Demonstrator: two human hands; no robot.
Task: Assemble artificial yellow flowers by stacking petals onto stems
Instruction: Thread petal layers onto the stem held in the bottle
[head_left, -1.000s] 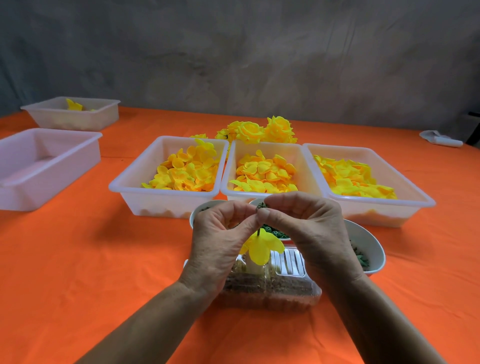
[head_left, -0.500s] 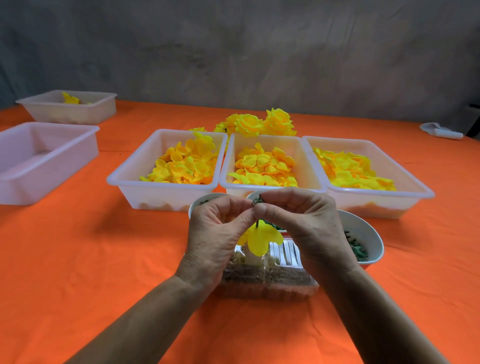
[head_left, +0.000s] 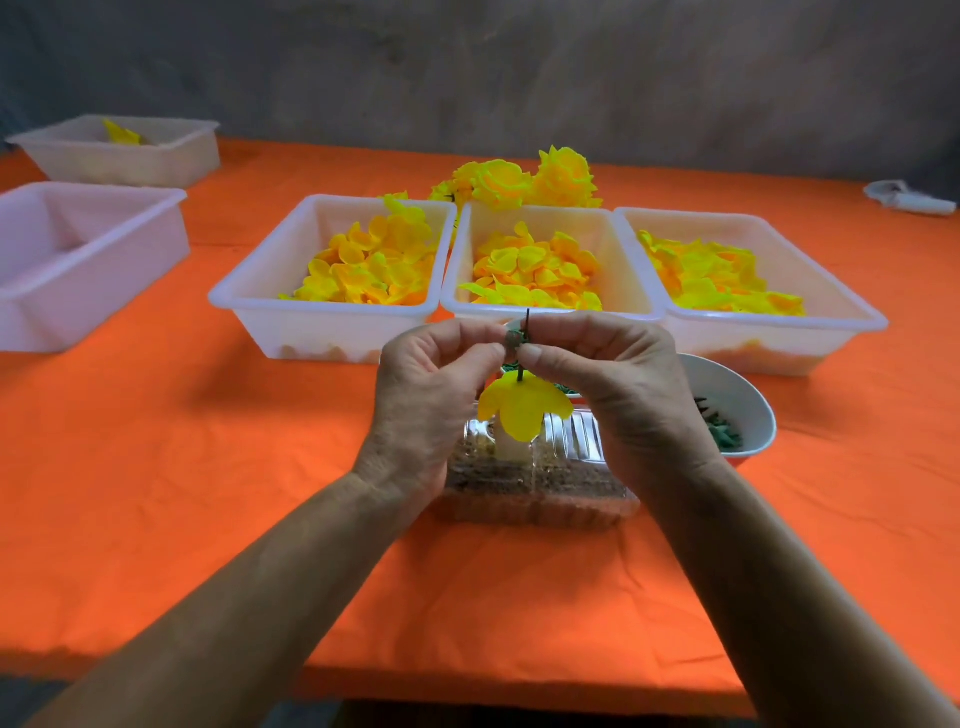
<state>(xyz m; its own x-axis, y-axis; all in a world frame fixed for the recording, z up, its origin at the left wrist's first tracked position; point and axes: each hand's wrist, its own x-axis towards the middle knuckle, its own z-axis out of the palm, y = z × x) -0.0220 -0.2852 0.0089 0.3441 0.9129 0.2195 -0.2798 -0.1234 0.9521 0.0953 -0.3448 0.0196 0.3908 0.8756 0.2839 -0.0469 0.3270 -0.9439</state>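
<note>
Stem (head_left: 527, 332) runs near vertical in head view, dark tip up, yellow petal cluster (head_left: 524, 410) hanging open-side down at its lower end. I see both hands up over the clear tray (head_left: 571, 499) mid-tabletop: left hand (head_left: 431, 395) fingers pinch a small green piece on the stem, right hand (head_left: 618, 384) fingers pinch the stem w/ thumb & forefinger. Three bins of loose petals (head_left: 535, 270) sit behind, finished flowers (head_left: 519, 182) beyond them.

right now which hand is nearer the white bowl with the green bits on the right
Right. The right hand sits just beside the white bowl, overlapping its near rim in view; the left hand is farther off, across the yellow petal.
</note>
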